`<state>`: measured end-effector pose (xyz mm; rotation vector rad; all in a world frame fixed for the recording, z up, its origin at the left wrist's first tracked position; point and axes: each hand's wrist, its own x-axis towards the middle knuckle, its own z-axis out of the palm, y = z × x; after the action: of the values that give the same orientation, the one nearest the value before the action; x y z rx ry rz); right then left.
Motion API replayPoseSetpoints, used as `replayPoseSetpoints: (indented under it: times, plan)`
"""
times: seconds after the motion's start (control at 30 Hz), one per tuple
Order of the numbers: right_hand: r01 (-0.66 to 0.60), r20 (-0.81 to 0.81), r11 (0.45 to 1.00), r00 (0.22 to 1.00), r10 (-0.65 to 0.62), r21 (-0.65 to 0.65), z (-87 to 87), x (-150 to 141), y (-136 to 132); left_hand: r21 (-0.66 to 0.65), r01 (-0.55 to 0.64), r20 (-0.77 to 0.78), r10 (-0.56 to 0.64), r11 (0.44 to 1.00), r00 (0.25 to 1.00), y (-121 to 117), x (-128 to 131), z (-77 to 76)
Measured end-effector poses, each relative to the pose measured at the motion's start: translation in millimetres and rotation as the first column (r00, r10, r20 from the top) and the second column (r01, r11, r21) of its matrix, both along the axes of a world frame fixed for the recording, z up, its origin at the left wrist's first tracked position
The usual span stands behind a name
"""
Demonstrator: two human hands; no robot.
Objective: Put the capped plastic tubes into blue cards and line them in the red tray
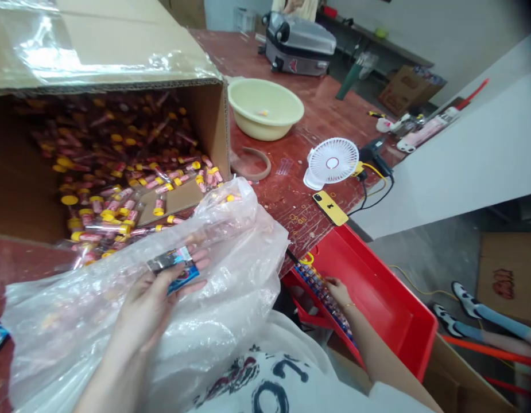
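My left hand [155, 298] lies palm up over a crumpled clear plastic bag [231, 269] and holds a small blue and dark packet [174, 269] between thumb and fingers. My right hand [338, 291] reaches down into a red plastic crate [386, 298] beside the table. Its fingers curl onto a row of small colourful items [321, 289] along the crate's near wall. Whether it grips one of them is hidden.
A big cardboard box [119, 51] lying on its side spills several small yellow-capped tubes [119, 206]. On the red table [291, 195] are a pale basin [265, 106], a white fan [332, 162], a yellow phone [329, 207], a tape ring [252, 163]. Another person's feet [463, 307] are at the right.
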<state>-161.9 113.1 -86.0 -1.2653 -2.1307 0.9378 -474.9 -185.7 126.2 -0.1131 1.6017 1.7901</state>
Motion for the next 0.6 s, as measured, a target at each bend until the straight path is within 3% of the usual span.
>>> replayPoseSetpoints:
  times: [0.1,0.17,0.27,0.33,0.4,0.47,0.53,0.6]
  plan:
    - [0.058,-0.031,0.997,0.998,-0.056,0.046,19.5,6.7,10.1,0.025,-0.011,-0.004,0.011,1.000,1.000,-8.7,-0.6,-4.9]
    - [0.098,-0.117,0.990,0.989,-0.087,0.098,42.0,-10.0,17.4,0.029,-0.043,-0.011,0.044,0.999,0.999,-14.7,-0.3,-7.2]
    - [0.054,-0.284,0.986,0.959,-0.007,0.159,91.9,-84.8,12.3,0.029,-0.043,0.006,0.043,0.999,0.999,-22.7,-3.4,-8.6]
    - [-0.123,-0.351,0.960,0.913,0.209,0.252,133.5,-159.3,-14.1,0.026,-0.008,0.021,0.008,1.000,1.000,-28.7,-6.7,-7.8]
    - [-0.440,-0.265,0.827,0.800,0.538,0.350,169.9,-240.2,-56.4,0.022,0.008,0.037,-0.009,1.000,0.999,-35.0,-8.3,-5.6]
    - [-0.749,0.101,0.607,0.648,0.755,0.267,189.0,-317.1,-102.7,0.029,-0.010,0.049,0.009,1.000,0.999,-40.6,-7.6,-3.0]
    - [-0.864,0.250,0.476,0.504,0.827,0.166,188.1,-380.7,-141.6,0.050,-0.052,0.055,0.049,0.997,0.997,-44.7,-5.7,-1.2]
    - [-0.911,0.372,0.406,0.401,0.837,0.068,175.1,-424.4,-167.7,0.076,-0.114,0.043,0.111,0.991,0.993,-47.1,-4.2,-0.7]
